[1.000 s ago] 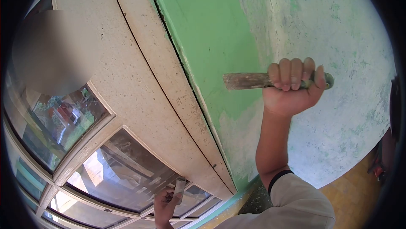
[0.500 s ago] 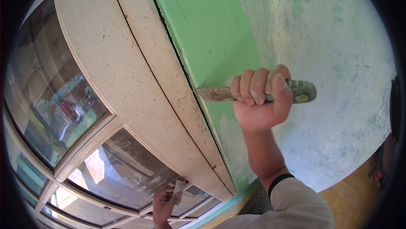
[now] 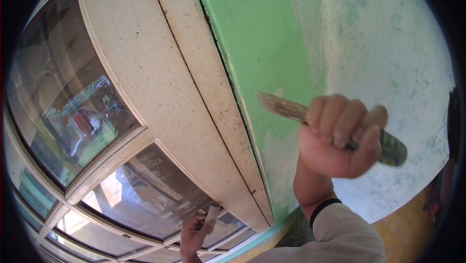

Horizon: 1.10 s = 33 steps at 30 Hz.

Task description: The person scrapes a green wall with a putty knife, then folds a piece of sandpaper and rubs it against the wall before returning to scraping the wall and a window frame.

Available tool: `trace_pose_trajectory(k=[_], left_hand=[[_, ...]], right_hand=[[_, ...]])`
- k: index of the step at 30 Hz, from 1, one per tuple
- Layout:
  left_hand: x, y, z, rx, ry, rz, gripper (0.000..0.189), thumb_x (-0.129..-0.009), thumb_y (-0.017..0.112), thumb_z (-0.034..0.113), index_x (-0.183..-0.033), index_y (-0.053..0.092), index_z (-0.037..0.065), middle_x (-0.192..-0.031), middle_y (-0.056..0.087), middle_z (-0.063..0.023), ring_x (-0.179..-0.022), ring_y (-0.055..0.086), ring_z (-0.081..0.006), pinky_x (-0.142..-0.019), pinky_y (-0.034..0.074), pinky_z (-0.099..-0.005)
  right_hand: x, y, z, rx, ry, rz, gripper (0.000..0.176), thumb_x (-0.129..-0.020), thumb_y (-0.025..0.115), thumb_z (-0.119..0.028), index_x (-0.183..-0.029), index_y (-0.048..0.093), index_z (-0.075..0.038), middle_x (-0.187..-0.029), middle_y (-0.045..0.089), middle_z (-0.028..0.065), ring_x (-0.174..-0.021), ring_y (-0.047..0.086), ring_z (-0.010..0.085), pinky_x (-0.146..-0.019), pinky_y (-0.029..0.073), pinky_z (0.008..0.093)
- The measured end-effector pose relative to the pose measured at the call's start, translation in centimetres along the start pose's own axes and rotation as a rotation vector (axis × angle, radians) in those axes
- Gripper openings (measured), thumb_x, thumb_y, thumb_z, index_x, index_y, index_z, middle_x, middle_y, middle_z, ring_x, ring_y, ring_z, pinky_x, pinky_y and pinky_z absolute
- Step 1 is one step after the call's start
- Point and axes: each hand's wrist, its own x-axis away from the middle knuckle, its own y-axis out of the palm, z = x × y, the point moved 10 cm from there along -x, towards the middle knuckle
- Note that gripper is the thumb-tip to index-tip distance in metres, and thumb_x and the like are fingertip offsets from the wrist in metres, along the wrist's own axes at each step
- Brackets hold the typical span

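Observation:
In the head view, my right hand (image 3: 342,139) is closed in a fist around a putty knife. The knife's worn, brown-stained blade (image 3: 281,106) points left and stands in front of the green wall (image 3: 262,44), apart from the dark gap beside the door frame (image 3: 194,83). Its grey-green handle end (image 3: 394,149) sticks out past my thumb. Lower down, my left hand (image 3: 194,234) is closed on a short, pale grey piece (image 3: 212,212) near the window panes; its kind I cannot make out. The right hand is a little blurred.
Window glass (image 3: 141,192) in pale frames fills the left side. A whitish wall (image 3: 383,69) with patches of green paint stands at the right. Yellowish floor (image 3: 403,219) shows at the bottom right, with a red object (image 3: 433,208) near the edge.
My right hand has moved right and down with the putty knife, whose blade tip has come away from the gap edge and now tilts up to the left. The view has shifted slightly.

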Motion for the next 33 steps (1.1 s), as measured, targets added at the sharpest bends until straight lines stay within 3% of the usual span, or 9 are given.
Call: trace_pose_trajectory(k=[4,5,9,11,16,22,26,30,33], left_hand=[[0.1,0.2,0.2,-0.005,0.011,-0.019,0.015,-0.08,0.067,0.007,-0.089,0.062,-0.003,-0.072,0.062,-0.0041,-0.064,0.056,-0.007,-0.058,0.044,-0.0204],[0.1,0.3,0.4,-0.011,0.021,-0.021,0.014,-0.08,0.067,0.007,-0.089,0.062,-0.003,-0.071,0.062,-0.0039,-0.064,0.055,-0.0069,-0.058,0.043,-0.0202],[-0.1,0.3,0.5,-0.007,0.023,-0.043,0.013,-0.081,0.066,0.006,-0.089,0.062,-0.003,-0.07,0.061,-0.0036,-0.063,0.054,-0.0066,-0.057,0.042,-0.0203],[0.0,0.5,0.5,0.031,0.025,-0.068,0.011,-0.082,0.066,0.005,-0.087,0.061,-0.003,-0.069,0.06,-0.0033,-0.062,0.053,-0.0063,-0.055,0.041,-0.0205],[0.0,0.5,0.5,0.046,0.049,-0.052,0.011,-0.082,0.066,0.005,-0.085,0.06,-0.003,-0.068,0.06,-0.0031,-0.06,0.052,-0.0055,-0.054,0.039,-0.0203],[-0.2,0.3,-0.1,0.024,0.029,-0.085,0.011,-0.082,0.066,0.006,-0.085,0.06,-0.003,-0.066,0.058,-0.0013,-0.06,0.05,-0.004,-0.053,0.037,-0.0194],[0.0,0.4,0.0,0.048,0.035,-0.087,0.01,-0.082,0.066,0.005,-0.085,0.06,-0.002,-0.066,0.058,-0.0004,-0.06,0.049,-0.0031,-0.053,0.036,-0.0183],[-0.1,0.5,0.3,0.072,0.044,-0.118,0.011,-0.082,0.066,0.006,-0.087,0.06,-0.002,-0.068,0.058,-0.0002,-0.06,0.049,-0.0029,-0.053,0.036,-0.0181],[0.0,0.6,0.2,0.08,0.015,-0.122,0.011,-0.082,0.066,0.006,-0.088,0.06,-0.001,-0.069,0.058,0.0007,-0.059,0.048,-0.0022,-0.053,0.036,-0.0181]], right_hand=[[0.9,0.1,3.8,0.155,0.058,0.043,0.021,-0.095,0.036,-0.017,-0.076,0.033,-0.011,-0.058,0.039,-0.0011,-0.049,0.033,0.0108,-0.048,0.028,0.0264],[0.9,0.1,4.0,0.139,0.124,0.053,0.022,-0.091,0.051,-0.014,-0.078,0.035,-0.01,-0.057,0.037,-0.0003,-0.049,0.032,0.0118,-0.046,0.028,0.0307],[0.3,0.1,2.8,-0.049,0.134,0.105,0.02,-0.09,0.05,-0.009,-0.077,0.035,-0.009,-0.057,0.036,-0.0006,-0.049,0.031,0.0116,-0.045,0.028,0.0309],[-0.2,0.9,0.4,-0.072,-0.016,0.056,0.019,-0.089,0.049,-0.006,-0.077,0.034,-0.009,-0.057,0.036,-0.0006,-0.048,0.03,0.0113,-0.045,0.027,0.0305],[0.1,-0.2,4.7,0.048,0.145,0.091,0.019,-0.09,0.044,-0.005,-0.076,0.033,-0.011,-0.054,0.034,-0.0009,-0.049,0.03,0.0108,-0.045,0.027,0.0286],[0.0,0.7,1.2,-0.002,-0.065,0.085,0.015,-0.089,0.04,-0.005,-0.079,0.033,-0.012,-0.055,0.033,-0.0012,-0.048,0.029,0.0102,-0.043,0.027,0.028],[-0.1,-0.7,4.8,0.075,0.135,0.138,0.016,-0.09,0.042,-0.007,-0.077,0.034,-0.012,-0.054,0.033,-0.0015,-0.047,0.029,0.0094,-0.042,0.026,0.0272],[-1.2,-0.3,1.1,-0.091,-0.034,0.132,0.018,-0.091,0.041,-0.008,-0.075,0.033,-0.012,-0.053,0.032,-0.0012,-0.045,0.027,0.0097,-0.042,0.025,0.0265],[-0.9,-0.7,3.4,0.039,0.025,0.077,0.019,-0.093,0.037,-0.011,-0.075,0.033,-0.013,-0.053,0.033,-0.0012,-0.045,0.028,0.0091,-0.043,0.026,0.0259]])
